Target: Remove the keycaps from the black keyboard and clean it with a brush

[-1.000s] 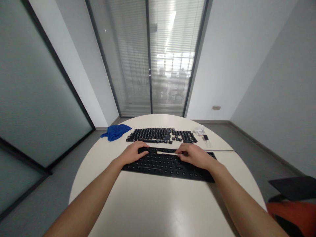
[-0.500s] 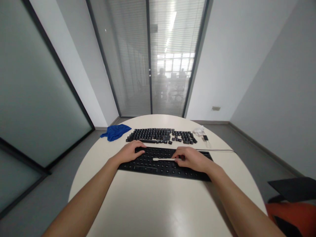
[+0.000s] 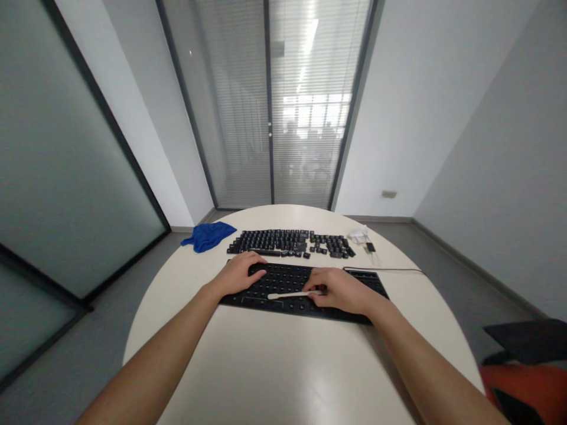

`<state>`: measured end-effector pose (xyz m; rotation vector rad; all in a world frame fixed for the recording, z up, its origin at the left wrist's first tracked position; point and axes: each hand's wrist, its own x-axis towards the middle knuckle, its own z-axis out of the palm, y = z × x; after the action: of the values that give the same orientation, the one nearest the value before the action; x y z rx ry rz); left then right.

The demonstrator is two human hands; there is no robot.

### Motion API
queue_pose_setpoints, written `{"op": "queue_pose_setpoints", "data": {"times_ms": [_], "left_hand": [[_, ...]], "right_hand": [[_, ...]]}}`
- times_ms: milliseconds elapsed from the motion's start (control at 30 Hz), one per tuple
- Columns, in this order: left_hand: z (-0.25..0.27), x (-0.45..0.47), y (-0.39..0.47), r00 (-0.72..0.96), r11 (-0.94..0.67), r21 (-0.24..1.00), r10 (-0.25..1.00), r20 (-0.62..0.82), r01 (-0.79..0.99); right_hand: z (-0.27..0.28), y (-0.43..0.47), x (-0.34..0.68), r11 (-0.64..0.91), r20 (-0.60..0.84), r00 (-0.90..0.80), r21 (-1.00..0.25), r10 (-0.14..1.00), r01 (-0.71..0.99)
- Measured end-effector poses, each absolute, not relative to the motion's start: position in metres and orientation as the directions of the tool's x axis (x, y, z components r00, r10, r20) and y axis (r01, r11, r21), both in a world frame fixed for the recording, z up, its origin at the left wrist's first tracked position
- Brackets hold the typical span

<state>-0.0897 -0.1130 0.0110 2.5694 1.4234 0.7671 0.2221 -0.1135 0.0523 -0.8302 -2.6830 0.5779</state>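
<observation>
A black keyboard base [image 3: 283, 274], bare of its keycaps, lies across the table in front of me. My left hand [image 3: 241, 273] rests on its left end, fingers stretched over the far edge and thumb apart. Over the right half, my right hand [image 3: 334, 290] pinches a slim white toothbrush [image 3: 290, 294] between thumb and fingers. The brush's head points left, low over the front rows of switches; whether the bristles touch is too small to tell. Loose black keycaps [image 3: 274, 241] lie in rows just behind the base.
A crumpled blue cloth [image 3: 208, 236] lies at the far left of the round table [image 3: 266, 360]. At the far right are crumpled clear plastic [image 3: 358, 236] and a small black item [image 3: 371, 247]. A black cable [image 3: 398, 270] runs rightward. An orange and black chair [image 3: 522, 378] stands right.
The brush's head has moved toward me and slightly left, with my right hand. My left hand and the keyboard base have shifted a little to the right.
</observation>
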Motion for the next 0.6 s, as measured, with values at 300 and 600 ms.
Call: {"op": "queue_pose_setpoints", "data": {"times_ms": [300,600], "left_hand": [[0.011,-0.090,-0.113,0.434,-0.561,0.341,0.816,0.382,0.754],[0.011,-0.091,-0.112,0.435,-0.555,0.355,0.823,0.364,0.753]], "right_hand": [[0.050,-0.096,0.246,0.701,0.151,-0.724,-0.442,0.673,0.560],[0.043,-0.084,0.260,0.640,0.165,-0.643,-0.437,0.748,0.632]]}}
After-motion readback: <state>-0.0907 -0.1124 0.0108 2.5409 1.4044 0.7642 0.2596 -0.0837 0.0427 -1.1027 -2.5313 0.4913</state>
